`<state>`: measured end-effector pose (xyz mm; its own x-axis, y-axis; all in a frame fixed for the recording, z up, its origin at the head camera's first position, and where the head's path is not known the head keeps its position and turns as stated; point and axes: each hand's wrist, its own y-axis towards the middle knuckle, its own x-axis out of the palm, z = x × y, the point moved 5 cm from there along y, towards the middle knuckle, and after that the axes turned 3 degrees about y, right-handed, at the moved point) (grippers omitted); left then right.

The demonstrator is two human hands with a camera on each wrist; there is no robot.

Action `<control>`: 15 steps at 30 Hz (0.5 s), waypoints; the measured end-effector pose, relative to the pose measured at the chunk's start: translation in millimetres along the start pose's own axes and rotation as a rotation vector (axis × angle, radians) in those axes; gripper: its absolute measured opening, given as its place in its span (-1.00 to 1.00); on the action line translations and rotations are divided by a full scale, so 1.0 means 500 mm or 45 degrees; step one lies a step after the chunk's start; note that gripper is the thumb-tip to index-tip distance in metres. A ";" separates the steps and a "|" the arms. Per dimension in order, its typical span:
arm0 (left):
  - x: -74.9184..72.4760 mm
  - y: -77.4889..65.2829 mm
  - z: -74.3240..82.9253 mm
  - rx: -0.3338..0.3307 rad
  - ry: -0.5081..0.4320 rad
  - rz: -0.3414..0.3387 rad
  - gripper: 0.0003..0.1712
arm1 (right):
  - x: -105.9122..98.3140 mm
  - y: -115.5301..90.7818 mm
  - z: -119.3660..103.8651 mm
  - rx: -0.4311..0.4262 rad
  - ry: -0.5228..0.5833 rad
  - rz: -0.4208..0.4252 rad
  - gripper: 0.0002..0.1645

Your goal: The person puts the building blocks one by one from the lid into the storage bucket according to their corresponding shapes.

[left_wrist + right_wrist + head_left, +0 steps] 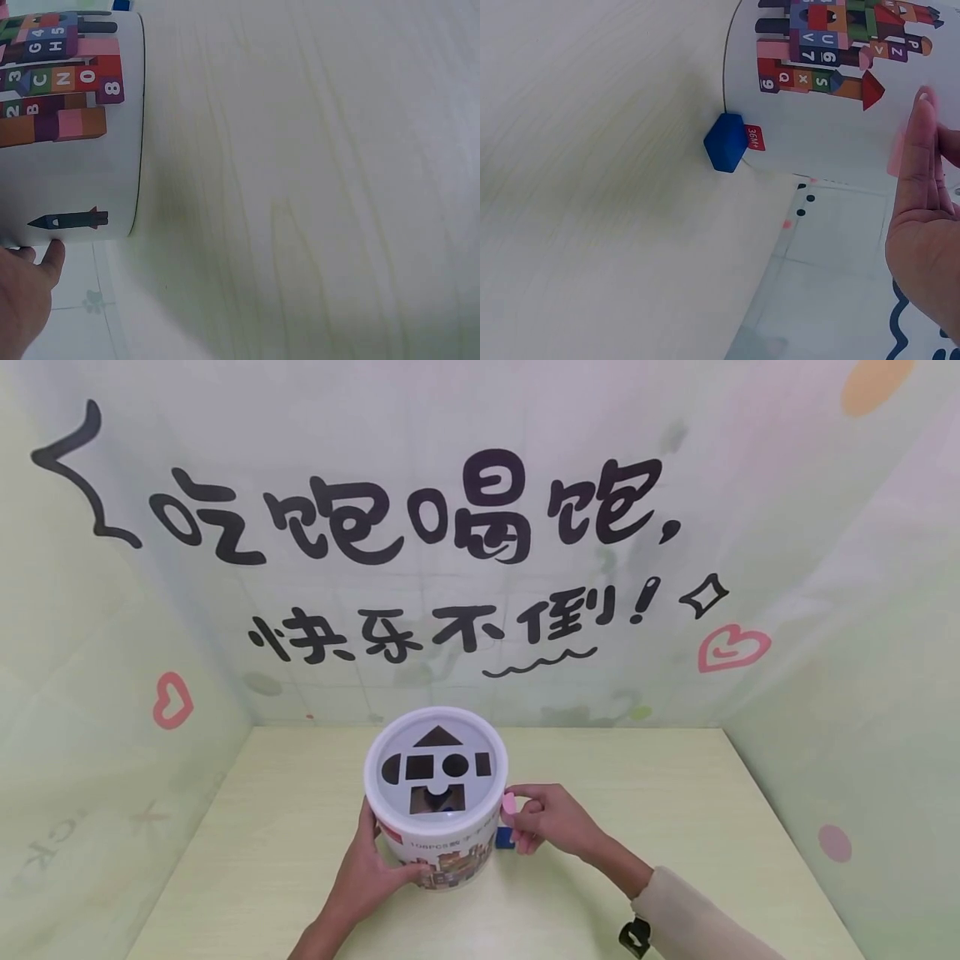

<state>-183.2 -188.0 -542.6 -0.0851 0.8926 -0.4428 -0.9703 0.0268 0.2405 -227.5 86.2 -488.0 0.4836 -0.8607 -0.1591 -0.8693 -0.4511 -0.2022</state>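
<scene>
A white shape-sorter bucket [450, 860] printed with coloured letter blocks stands on the table. Its white lid [390, 793] has cut-outs: a triangle, a circle, a half-round, rectangles and a notched shape. My left hand [367, 870] grips the bucket's left side, thumb across the front; in the left wrist view its fingers meet the wall. Just right of the rim, my right hand [553, 822] pinches a small pink block [509, 803], partly covered by the fingers. Below that hand, a blue block [725, 142] sits on the table at the bucket's base.
The pale wood-grain table [637, 893] is enclosed by printed fabric walls with black lettering on the back wall [465, 410]. A black band [636, 937] shows at the right sleeve.
</scene>
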 end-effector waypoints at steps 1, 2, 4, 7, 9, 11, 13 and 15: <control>0.000 0.000 -0.001 0.003 -0.002 0.000 0.56 | 0.000 -0.001 -0.002 -0.001 -0.003 -0.001 -0.43; -0.001 -0.001 -0.001 0.008 -0.007 -0.001 0.56 | 0.000 -0.003 -0.004 -0.003 -0.007 -0.002 -0.43; -0.001 0.000 0.000 0.020 -0.015 -0.002 0.56 | -0.001 -0.006 -0.009 -0.007 -0.017 -0.005 -0.43; -0.001 0.000 0.003 0.036 -0.009 -0.003 0.55 | -0.003 -0.010 -0.019 -0.014 -0.033 -0.012 -0.44; -0.001 0.000 0.004 0.037 -0.009 0.002 0.55 | -0.005 -0.012 -0.024 -0.020 -0.041 -0.021 -0.44; -0.002 0.000 0.004 0.036 -0.009 0.005 0.54 | -0.006 -0.014 -0.027 -0.029 -0.054 -0.029 -0.46; -0.003 0.000 0.004 0.034 -0.012 0.006 0.55 | -0.007 -0.015 -0.029 -0.037 -0.063 -0.037 -0.48; -0.003 0.000 0.004 0.029 -0.017 0.002 0.54 | -0.007 -0.017 -0.031 -0.047 -0.073 -0.046 -0.50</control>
<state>-182.6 -188.5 -540.3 -0.0834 0.8986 -0.4308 -0.9646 0.0357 0.2612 -223.4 89.6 -470.8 0.5191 -0.8291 -0.2077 -0.8537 -0.4912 -0.1730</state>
